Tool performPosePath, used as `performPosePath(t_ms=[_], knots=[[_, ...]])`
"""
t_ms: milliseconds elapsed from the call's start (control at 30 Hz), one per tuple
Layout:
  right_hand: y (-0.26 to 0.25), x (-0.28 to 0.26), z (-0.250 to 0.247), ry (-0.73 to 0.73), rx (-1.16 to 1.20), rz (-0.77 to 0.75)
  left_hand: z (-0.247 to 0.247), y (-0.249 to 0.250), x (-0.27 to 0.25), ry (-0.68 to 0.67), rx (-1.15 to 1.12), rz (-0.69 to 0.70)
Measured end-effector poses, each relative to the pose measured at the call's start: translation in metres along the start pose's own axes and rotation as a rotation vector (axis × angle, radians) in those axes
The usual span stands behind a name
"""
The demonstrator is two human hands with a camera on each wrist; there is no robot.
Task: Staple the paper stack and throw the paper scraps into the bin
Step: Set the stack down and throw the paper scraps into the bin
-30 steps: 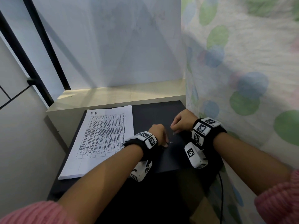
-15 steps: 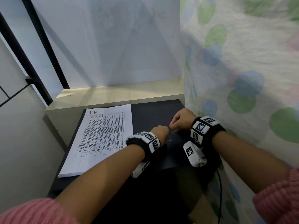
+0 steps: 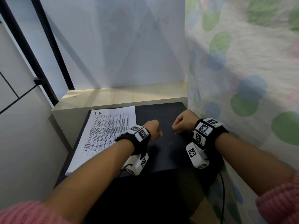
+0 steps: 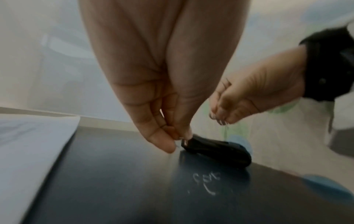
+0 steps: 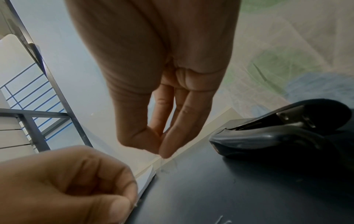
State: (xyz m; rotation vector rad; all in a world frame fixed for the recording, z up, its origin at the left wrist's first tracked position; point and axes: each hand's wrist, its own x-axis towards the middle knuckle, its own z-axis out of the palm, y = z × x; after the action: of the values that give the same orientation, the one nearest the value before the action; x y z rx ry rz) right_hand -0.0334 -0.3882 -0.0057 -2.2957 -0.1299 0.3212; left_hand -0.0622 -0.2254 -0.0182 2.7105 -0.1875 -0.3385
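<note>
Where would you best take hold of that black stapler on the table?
Probably around the middle of the stapler, fingers coming down from above, thumb on one long side and fingers on the other. It lies flat on the black table, long and low with a rounded top, and its sides look narrow enough to span. The right hand is nearest.

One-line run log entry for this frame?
left hand: pinching small staple bits | right hand: pinching staple bits | black stapler: on black table | white printed paper stack: untouched
</note>
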Motion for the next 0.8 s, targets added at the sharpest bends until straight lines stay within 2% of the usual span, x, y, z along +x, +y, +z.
performPosePath(t_ms=[133, 300, 533, 800], knots=[[-0.018, -0.010, 0.013, -0.023, 0.049, -0.010, -0.032, -0.023, -0.031, 0.074, -0.078, 0.044], [-0.049, -0.038, 0.057, -0.125, 0.150, -0.075, -0.064, -0.071, -0.086, 0.182, -0.197, -0.022], [-0.101, -0.070, 0.161, -0.295, 0.403, -0.122, -0.091, -0.159, -0.185, 0.326, -0.231, -0.122], [-0.171, -0.111, 0.294, -0.539, 0.445, -0.203, -0.071, -0.252, -0.293, 0.396, -0.295, -0.339]])
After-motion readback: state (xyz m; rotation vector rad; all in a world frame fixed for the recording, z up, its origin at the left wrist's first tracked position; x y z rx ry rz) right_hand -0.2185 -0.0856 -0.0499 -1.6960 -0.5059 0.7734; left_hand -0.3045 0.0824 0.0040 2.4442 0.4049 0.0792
